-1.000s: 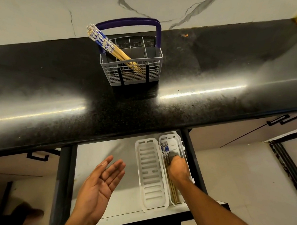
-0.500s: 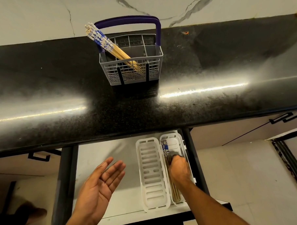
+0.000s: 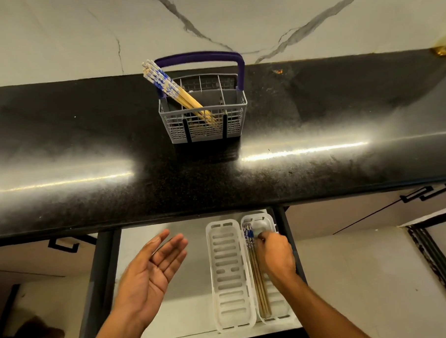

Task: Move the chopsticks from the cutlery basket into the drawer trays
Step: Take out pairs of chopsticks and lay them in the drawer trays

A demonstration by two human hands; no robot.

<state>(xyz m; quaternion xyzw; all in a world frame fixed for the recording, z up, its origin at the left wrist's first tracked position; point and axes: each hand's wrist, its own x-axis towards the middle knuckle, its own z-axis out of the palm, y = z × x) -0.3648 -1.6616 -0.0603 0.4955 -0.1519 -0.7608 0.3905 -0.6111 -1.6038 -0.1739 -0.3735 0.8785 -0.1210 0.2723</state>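
Note:
A grey cutlery basket [image 3: 230, 127] with a purple handle stands on the black counter. Several chopsticks [image 3: 174, 93] with blue-and-white tops lean out of its left side. Below, in the open drawer, two white slotted trays lie side by side. The left tray [image 3: 227, 273] holds nothing. The right tray [image 3: 267, 219] holds several chopsticks [image 3: 259, 284] lying lengthwise. My right hand [image 3: 275, 256] rests curled over those chopsticks near their patterned ends, fingers on them. My left hand [image 3: 151, 276] hovers palm-up over the bare drawer floor, fingers apart, holding nothing.
The black counter edge [image 3: 218, 204] overhangs the back of the drawer. Dark drawer rails [image 3: 94, 284] run along both sides. A marble wall [image 3: 210, 23] rises behind the counter. Cabinet fronts with black handles [image 3: 427, 194] flank the drawer.
My right hand has slid slightly toward the back of the right tray over the chopsticks. My left hand has stayed in place, palm up.

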